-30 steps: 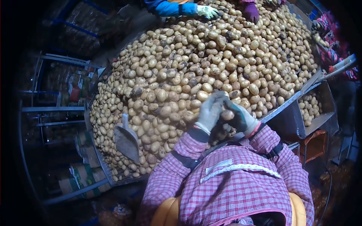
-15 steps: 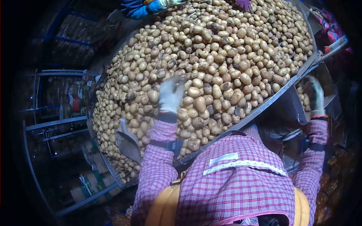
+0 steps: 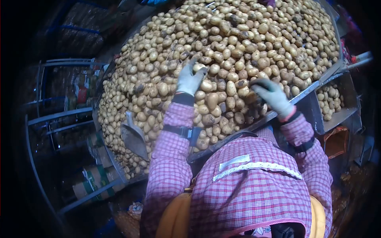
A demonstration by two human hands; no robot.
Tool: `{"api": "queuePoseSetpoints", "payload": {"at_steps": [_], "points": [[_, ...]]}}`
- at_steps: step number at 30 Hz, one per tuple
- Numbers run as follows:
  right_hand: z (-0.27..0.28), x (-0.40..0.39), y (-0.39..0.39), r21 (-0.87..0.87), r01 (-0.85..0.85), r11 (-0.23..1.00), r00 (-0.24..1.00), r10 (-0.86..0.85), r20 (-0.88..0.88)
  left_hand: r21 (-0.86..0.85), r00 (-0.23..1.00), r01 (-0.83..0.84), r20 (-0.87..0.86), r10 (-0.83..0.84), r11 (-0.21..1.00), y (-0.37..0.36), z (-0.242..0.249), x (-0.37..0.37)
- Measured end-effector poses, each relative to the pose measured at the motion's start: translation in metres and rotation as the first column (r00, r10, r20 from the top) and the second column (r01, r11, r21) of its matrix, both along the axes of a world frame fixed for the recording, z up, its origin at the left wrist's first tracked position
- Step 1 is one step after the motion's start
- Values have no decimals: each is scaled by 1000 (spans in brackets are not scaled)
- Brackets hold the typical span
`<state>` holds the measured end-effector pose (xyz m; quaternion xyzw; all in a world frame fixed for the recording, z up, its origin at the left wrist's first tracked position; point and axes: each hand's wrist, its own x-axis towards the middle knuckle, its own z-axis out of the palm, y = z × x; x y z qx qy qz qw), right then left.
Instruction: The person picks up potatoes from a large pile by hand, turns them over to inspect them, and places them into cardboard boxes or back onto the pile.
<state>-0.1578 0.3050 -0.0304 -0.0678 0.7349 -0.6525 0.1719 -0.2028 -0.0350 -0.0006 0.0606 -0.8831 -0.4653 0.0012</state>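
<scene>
A large heap of potatoes fills the metal-edged table. My left hand, in a pale glove with soiled fingertips, is on the heap, with thumb and fingers closed around a potato. To its right, my right hand, also gloved, hangs low over the potatoes near the table's front edge. Its fingers are stretched out and apart, slightly blurred, and their dark tips hide the potatoes just beneath. A metal scoop lies on the heap left of my left forearm.
A side bin holding potatoes hangs off the table's right edge. Below it is an orange-rimmed container. Metal racks and cardboard boxes stand at left. A co-worker's purple glove shows at the far edge.
My right hand has swung left from the side bin to over the heap. My left hand has moved slightly up and right and closed on a potato. A co-worker's blue sleeve has mostly left view.
</scene>
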Motion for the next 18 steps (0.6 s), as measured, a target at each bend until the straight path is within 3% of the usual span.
{"api": "queuePoseSetpoints", "payload": {"at_steps": [1, 2, 3, 4, 6, 7, 8, 10, 11, 12, 14, 15, 16, 18], "points": [[30, 4, -26, 20, -141, 990, 968, 133, 214, -295, 991, -9, -128, -30, 956, -12, 15, 8], [17, 9, -48, 110, -216, 970, 976, 214, 26, -563, 967, -56, -237, -96, 824, -23, 32, 19], [30, 12, -68, 135, -334, 933, 942, 334, 20, -483, 954, -115, -296, -38, 868, -36, 44, 29], [23, 14, -87, 156, -407, 900, 880, 432, -198, -397, 936, -171, -350, 24, 902, -47, 54, 41], [21, 19, -119, 305, -501, 810, 776, 576, -257, -389, 914, -315, -370, 166, 866, -75, 63, 76], [-4, 19, -134, 330, -521, 787, 691, 616, -377, -336, 912, -349, -336, 235, 875, -87, 66, 95], [-9, 16, -142, 468, -447, 762, 618, 641, -455, -284, 905, -386, -301, 301, 878, -97, 69, 116], [-16, 7, -152, 475, -509, 718, 664, 678, -315, -102, 870, -475, -207, 448, 874, -112, 69, 154], [-14, 5, -151, 424, -485, 765, 666, 637, -387, -82, 864, -491, -173, 472, 868, -123, 63, 174], [-11, -3, -149, 440, -561, 701, 646, 703, -296, -203, 872, -489, -149, 467, 848, -133, 57, 192], [-6, -7, -150, 449, -350, 822, 723, 542, -428, -223, 859, -504, -228, 458, 834, -113, 68, 204], [6, -12, -146, 384, -350, 854, 835, 471, -285, -165, 842, -510, -297, 451, 844, -110, 57, 208], [-7, -16, -152, 213, -291, 933, 951, 307, -46, -166, 851, -519, -189, 489, 839, -136, 20, 219], [-63, -50, -138, -126, -261, 957, 947, 279, 157, -220, 876, -482, -144, 460, 848, -118, 19, 211]]}}
